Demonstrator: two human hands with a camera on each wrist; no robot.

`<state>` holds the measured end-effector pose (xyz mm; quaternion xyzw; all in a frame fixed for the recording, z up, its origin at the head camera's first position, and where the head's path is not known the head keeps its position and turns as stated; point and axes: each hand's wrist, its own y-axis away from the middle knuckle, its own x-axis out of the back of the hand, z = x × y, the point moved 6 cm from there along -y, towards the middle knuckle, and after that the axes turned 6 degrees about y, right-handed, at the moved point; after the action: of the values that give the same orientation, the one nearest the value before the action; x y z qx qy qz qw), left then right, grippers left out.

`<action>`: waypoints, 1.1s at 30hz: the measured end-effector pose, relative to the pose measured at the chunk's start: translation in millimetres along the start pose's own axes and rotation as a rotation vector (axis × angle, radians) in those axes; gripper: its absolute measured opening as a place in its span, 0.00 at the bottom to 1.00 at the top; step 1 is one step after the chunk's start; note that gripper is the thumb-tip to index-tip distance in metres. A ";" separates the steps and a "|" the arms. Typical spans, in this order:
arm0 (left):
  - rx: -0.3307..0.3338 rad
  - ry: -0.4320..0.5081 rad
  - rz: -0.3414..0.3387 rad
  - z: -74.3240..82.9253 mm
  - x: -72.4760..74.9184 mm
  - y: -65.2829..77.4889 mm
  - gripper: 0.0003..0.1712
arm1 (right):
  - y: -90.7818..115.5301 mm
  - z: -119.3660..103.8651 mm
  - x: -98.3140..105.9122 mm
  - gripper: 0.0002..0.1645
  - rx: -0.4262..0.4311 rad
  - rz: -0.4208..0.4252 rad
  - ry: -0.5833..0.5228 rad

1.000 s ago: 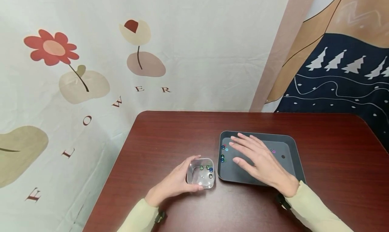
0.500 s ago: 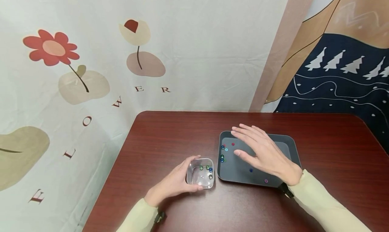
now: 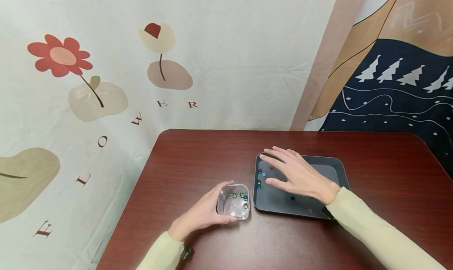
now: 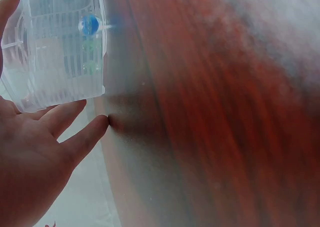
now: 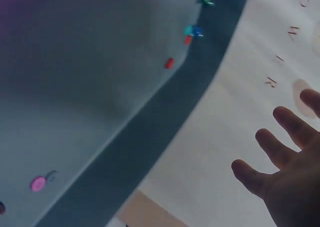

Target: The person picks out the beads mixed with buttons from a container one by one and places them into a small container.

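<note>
Head view: behind the tray (image 3: 276,202), a pale flower-printed cloth (image 3: 240,65); beneath it, a reddish-brown surface (image 3: 198,156). Just left of the tray, apart from it, gripped between thumb and fingers of the left hand (image 3: 199,213): a clear container (image 3: 232,208) with a few contained marbles (image 3: 245,197). Over the left half of the tray, spread and holding nothing: the right hand (image 3: 299,177). Along the tray's left wall, loose marbles (image 3: 259,184); near its front edge, a blue disc (image 3: 292,198) and a purple disc (image 3: 310,211). Best to trap round glass against that wall, being likely to roll, then pinch one at a time.

Left wrist view: tray out of sight. Against the container's wall, a blue marble (image 4: 90,25). Hold the container steady, without squeezing thin-looking plastic.

Right wrist view: near the tray's corner, a red disc (image 5: 170,63); farther along, a pink disc (image 5: 38,183). Lower the fingertips slowly, avoiding any brush against nearby discs.
</note>
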<state>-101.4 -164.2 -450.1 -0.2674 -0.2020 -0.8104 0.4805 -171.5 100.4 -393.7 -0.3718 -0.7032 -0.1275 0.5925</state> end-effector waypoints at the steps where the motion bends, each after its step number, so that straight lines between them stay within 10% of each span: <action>1: 0.000 0.001 -0.001 0.0 -0.1 -0.1 0.60 | -0.4 0.7 -3.3 0.42 0.003 -0.010 0.003; 33: 0.002 0.004 0.012 -1.9 -1.2 -1.4 0.59 | -14.8 19.2 -62.6 0.31 0.023 -0.134 0.011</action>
<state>-102.7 -163.9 -452.4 -0.2664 -0.2002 -0.8080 0.4859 -194.3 78.8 -453.0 -0.3163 -0.7248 -0.1610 0.5905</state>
